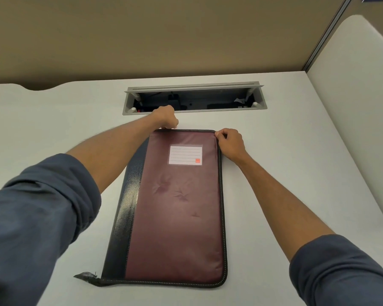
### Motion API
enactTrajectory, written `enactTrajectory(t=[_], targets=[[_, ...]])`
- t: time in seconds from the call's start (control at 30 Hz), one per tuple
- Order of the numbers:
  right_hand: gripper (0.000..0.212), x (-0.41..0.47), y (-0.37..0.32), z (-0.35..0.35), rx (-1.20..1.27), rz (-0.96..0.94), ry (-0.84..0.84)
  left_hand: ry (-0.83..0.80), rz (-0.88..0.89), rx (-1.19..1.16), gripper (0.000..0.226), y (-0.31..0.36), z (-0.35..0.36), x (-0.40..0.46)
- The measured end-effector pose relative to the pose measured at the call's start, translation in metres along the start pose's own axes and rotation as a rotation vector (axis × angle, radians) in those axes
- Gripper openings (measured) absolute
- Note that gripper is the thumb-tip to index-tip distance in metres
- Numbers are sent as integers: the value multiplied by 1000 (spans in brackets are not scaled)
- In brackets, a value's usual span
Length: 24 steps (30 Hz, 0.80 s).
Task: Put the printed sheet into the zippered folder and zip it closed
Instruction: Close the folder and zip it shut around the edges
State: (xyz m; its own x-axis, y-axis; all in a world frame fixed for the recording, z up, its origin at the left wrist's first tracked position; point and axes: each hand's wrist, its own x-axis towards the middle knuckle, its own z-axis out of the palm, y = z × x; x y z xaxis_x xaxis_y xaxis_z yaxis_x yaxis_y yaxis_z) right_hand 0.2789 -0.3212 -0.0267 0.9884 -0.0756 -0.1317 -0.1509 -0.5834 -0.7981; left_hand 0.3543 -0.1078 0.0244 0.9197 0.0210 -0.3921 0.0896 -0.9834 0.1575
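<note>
A maroon zippered folder (pixel 177 208) with a black spine strip and a white label pocket (pixel 185 154) lies flat and closed on the white desk (pixel 285 173). My left hand (pixel 165 117) is fisted at the folder's far left corner, pinching its edge. My right hand (pixel 230 144) grips the far right corner, fingertips pinched on the zipper track; the pull itself is hidden. A black zipper tail (pixel 86 276) sticks out at the near left corner. No printed sheet is in view.
An open grey cable tray (pixel 194 98) is sunk into the desk just beyond the folder, with cables inside. A tan partition wall (pixel 164 36) stands behind the desk, and a white panel (pixel 358 85) rises on the right.
</note>
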Motion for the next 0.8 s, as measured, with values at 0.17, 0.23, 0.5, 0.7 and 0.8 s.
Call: enactTrajectory(t=[0.17, 0.23, 0.5, 0.7, 0.8], targets=[[28, -1, 0, 1, -14, 1, 0, -28, -1, 86, 14, -7, -4, -5], [28, -1, 0, 1, -19, -3, 0, -35, -16, 109, 15, -13, -8, -5], [28, -1, -1, 0, -23, -9, -19, -33, -28, 94, 15, -19, -8, -5], [26, 6, -4, -6, 3, 10, -56, -122, -20, -40, 25, -26, -11, -3], [28, 7, -16, -1, -115, -23, -26, -195, -15, -73, 18, -27, -16, -3]])
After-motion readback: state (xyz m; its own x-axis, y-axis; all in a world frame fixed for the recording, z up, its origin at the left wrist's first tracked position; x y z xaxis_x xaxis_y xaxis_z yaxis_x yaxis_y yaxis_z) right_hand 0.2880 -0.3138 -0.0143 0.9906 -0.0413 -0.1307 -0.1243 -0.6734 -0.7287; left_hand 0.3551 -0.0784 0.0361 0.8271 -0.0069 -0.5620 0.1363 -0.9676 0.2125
